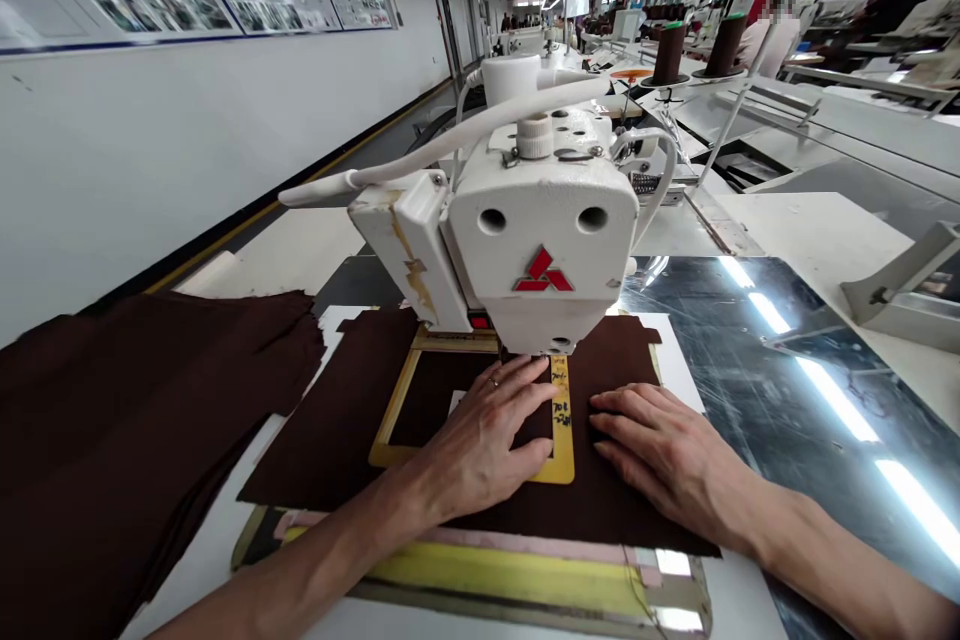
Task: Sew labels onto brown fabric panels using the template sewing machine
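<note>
A dark brown fabric panel [300, 440] lies flat under the head of a white sewing machine [544, 220]. On the panel rests a yellow rectangular frame [559, 465] with handwritten marks on its right bar. My left hand [491, 435] reaches across the frame's opening, fingers stretched out, its fingertips at the right bar close below the machine head. To the right of the frame, my right hand [671, 450] is spread flat on the brown panel. A small white label [455, 401] shows inside the frame, partly covered by my left hand. The needle area is mostly hidden.
A stack of brown fabric [150, 400] lies at the left. Beneath the panel sits a template with a yellow strip [517, 575]. A shiny metal plate [750, 360] covers the table at right. Thread cones [670, 55] stand behind, and a wall runs along the left.
</note>
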A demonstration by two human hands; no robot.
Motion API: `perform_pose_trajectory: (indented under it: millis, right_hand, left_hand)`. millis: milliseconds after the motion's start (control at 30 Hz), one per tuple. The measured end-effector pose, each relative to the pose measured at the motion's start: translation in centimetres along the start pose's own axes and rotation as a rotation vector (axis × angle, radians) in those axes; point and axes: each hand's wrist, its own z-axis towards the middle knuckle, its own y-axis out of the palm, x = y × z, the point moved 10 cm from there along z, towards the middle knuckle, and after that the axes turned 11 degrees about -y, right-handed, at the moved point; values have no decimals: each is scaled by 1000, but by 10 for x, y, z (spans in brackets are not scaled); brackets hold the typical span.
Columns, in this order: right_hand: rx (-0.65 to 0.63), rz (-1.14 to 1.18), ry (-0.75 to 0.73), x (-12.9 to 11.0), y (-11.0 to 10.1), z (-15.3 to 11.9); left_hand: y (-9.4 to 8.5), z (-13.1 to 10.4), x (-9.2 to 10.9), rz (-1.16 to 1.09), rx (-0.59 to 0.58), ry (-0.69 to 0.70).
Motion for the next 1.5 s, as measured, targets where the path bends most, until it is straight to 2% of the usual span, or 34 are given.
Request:
perform_pose_trajectory:
  millis: [133,233,367,467,600,700,867,1033,1267,1400,1500]
  right_hand:
    - [-12,18,12,2,2,-2]
    - [-24,22,6,2,4,-3]
    - [-37,-15,-10,-11,1,5]
    - [-69,20,-28,-30,3,19]
    - [-173,25,-34,-46,15,37]
    - [-283,-22,-30,-42,25,44]
    - [-464,-102,-113,-30,30,48]
    - [-552,-148,-184,-33,29,54]
    - [-447,-60,7,-43,39,51]
    - [-354,-172,69,-42,48,48]
    - [-266,-284,86,-41,50,46]
  left_hand:
    - [-13,-24,6,27,53,171]
    - [-15,-38,1,78,21,218]
    - [-11,-39,-1,72,-5,225]
    - [-9,-36,4,38,28,253]
    - [-10,-35,4,-59,71,278]
    - [-17,-40,-3,-140,89,282]
    - [-22,-51,-14,-37,55,301]
    - [-16,-47,-11,-11,36,304]
    - [-9,-45,-9,18,33,299]
    - [-12,-45,-10,32,32,346]
    - [-15,-35,-12,60,27,392]
